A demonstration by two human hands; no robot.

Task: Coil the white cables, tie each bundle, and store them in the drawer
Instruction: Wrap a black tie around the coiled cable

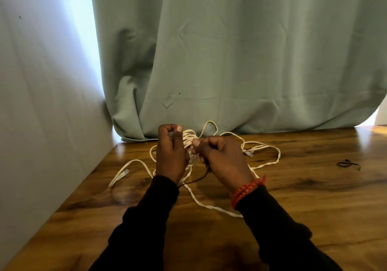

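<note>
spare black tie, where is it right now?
In the head view the spare black tie lies loose on the wooden table, far right, apart from the white cable and both hands.

We look down on a glossy brown wooden table that meets a pale green fabric curtain at its far edge and a plain white wall on the left. Our left hand is raised with fingers curled round a coiled bundle of flat white cable, while our right hand pinches the same bundle from the other side. A thin dark tie string hangs below the hands. Loose white cable loops sprawl on the table around them. A red braided bracelet circles the right wrist above black sleeves. A small black tie lies well apart to the right.
</note>
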